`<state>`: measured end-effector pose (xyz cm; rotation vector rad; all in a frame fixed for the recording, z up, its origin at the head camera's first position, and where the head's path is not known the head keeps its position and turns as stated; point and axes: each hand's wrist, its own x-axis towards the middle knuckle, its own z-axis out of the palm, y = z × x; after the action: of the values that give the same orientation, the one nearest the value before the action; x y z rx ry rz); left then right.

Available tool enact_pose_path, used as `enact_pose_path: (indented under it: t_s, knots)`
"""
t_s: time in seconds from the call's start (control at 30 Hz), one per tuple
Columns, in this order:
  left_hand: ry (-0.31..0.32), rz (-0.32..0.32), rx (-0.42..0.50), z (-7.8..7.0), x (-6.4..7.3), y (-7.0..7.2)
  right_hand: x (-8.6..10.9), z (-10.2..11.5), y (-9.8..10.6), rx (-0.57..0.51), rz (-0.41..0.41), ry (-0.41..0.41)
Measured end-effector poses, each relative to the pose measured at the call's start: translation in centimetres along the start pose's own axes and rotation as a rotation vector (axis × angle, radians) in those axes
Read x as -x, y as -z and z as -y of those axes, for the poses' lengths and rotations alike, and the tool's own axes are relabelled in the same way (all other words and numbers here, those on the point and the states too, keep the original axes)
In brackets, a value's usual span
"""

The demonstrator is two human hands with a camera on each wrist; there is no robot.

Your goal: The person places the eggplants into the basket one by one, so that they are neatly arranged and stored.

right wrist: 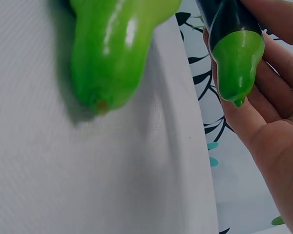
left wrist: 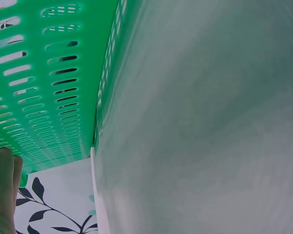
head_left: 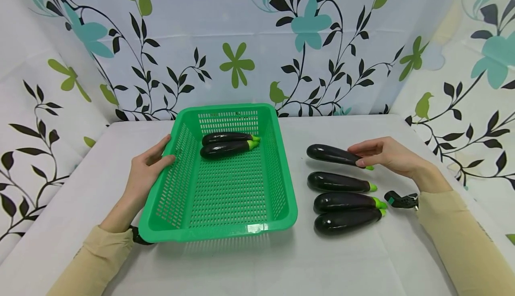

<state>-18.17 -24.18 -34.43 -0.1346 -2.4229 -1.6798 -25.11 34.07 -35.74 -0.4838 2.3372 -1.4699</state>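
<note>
At the left rim of the green plastic basket [head_left: 217, 234], my left hand [head_left: 141, 174] grips the edge with thumb and fingers. The left wrist view shows its fingers [left wrist: 4, 183] against the slotted wall. Two dark eggplants with green stem ends lie side by side toward the back inside: the rear eggplant [head_left: 225, 138] and the front eggplant [head_left: 225, 149]. On the right, my right hand [head_left: 392, 156] holds another eggplant [head_left: 330, 154] near its stem end, between thumb and fingers. That green end [right wrist: 237, 66] shows close against the palm in the right wrist view.
Several more eggplants lie in a column nearer me: one eggplant [head_left: 338, 182], then another eggplant [head_left: 344, 201] close against the nearest eggplant [head_left: 348, 222]. A white cloth [head_left: 322, 264] covers the table. Patterned curtains [head_left: 249, 32] stand behind and at both sides.
</note>
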Motion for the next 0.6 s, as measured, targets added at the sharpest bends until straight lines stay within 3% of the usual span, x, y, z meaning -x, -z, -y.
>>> enact_pose_path:
  t_s: [0.23, 0.6]
  knots:
    - [0.003, -0.001, -0.001, 0.2, 0.1, 0.1, -0.3, 1.1, 0.3, 0.054, -0.030, -0.010]
    - [0.005, 0.006, -0.004, 0.3, -0.1, 0.1, -1.2, 4.8, 0.6, 0.172, -0.032, -0.002]
